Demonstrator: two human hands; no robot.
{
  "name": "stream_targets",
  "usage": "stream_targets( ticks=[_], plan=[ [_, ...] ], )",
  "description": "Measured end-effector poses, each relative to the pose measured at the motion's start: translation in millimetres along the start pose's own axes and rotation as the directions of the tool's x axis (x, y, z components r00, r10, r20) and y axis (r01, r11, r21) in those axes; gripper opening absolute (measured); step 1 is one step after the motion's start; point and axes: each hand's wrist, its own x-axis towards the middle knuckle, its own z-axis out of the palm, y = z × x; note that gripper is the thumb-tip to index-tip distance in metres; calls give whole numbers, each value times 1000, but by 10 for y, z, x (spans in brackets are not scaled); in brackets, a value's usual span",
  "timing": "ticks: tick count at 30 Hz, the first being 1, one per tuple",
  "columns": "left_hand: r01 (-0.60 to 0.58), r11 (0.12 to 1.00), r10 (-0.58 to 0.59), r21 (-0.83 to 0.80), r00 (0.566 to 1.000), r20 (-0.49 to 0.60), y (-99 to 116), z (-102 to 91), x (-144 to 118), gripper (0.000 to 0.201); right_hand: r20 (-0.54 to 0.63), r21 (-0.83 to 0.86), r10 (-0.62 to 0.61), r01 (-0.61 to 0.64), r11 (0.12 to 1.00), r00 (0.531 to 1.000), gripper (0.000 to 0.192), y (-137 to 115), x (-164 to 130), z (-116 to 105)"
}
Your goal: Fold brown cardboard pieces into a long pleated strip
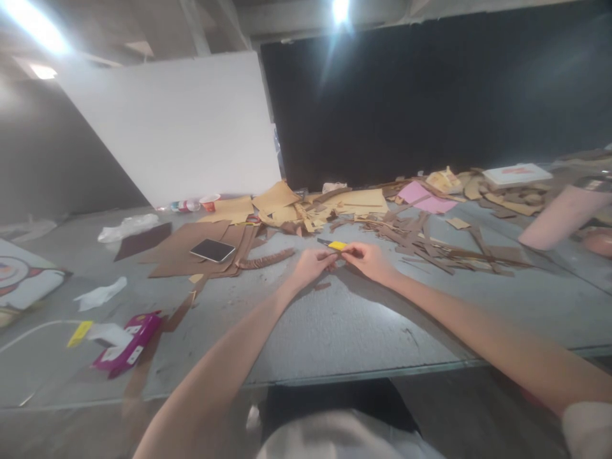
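I see the grey table (335,325) running under both my arms, with a white board (182,127) leaning up well beyond my left hand and a dark wall behind my right. Past both hands lies a wide litter of cardboard scraps (421,229), tan and brown, thickest beyond and to the right of my right hand. A flat brown sheet (191,245) rests to the left of my left hand, and a phone (213,250) lies face up on it. Far right of my right hand there is a pink tube (559,217); far left and nearer me than my left hand, a magenta box (128,344) sits by white paper bits.

My left hand (310,264) and right hand (370,258) meet out at the middle of the table, fingertips almost touching. Between them, just at their far side, is a small yellow cutter (335,245), low over the table. Both hands are pinched narrow around it, the left at the blade end, the right at the yellow body. I cannot tell whether a thin strip is also gripped there; the spot is too small and blurred.
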Motion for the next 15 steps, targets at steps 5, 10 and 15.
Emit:
stream_targets(
  ticks=[5,10,15],
  plan=[
    [-97,994,95,-50,995,-40,7,15,-9,35,5,-13,11,-11,1000,1000,26,-70,-5,-18],
    [-115,987,109,-111,992,-58,2,23,-23,32,-17,-28,28,-28,999,999,27,-107,-5,-20],
    [-53,996,47,-66,995,-87,14,16,-32,26,1,5,23,-23,1000,1000,29,-82,-1,1]
  ],
)
